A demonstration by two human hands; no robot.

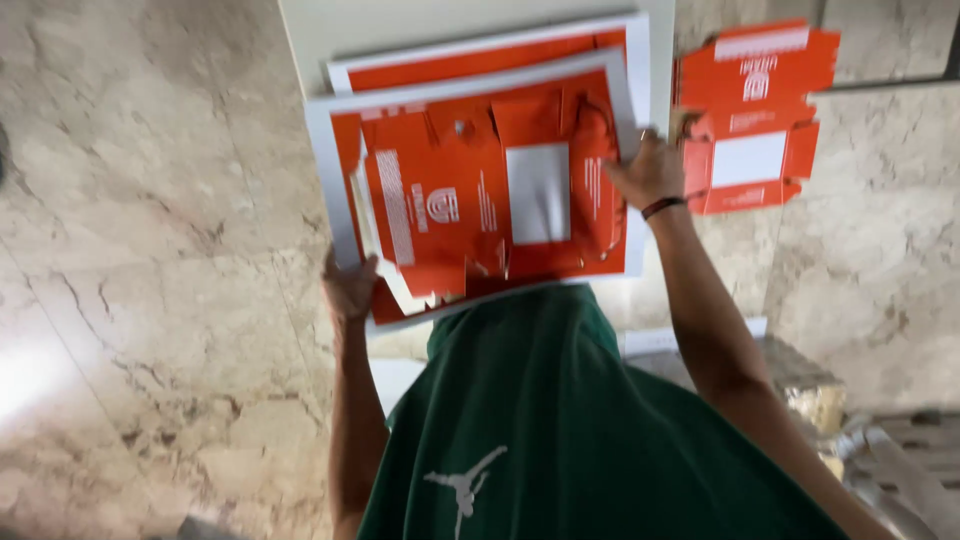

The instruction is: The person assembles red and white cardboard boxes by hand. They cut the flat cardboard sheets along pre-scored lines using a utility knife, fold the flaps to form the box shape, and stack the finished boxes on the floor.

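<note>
I hold a printed cardboard sheet [480,190], orange with a white border, with a die-cut carton blank partly torn loose from it. My left hand [350,287] grips the sheet's lower left corner. My right hand [648,170], with a dark band on the wrist, grips its right edge. A second sheet of the same kind [490,50] lies under it on a pale surface [310,30]. My green shirt hides the sheet's lower edge.
A punched-out flat orange carton blank [755,120] lies on the marble floor [150,250] to the right. A rough stone block [810,390] and grey slatted items sit at the lower right.
</note>
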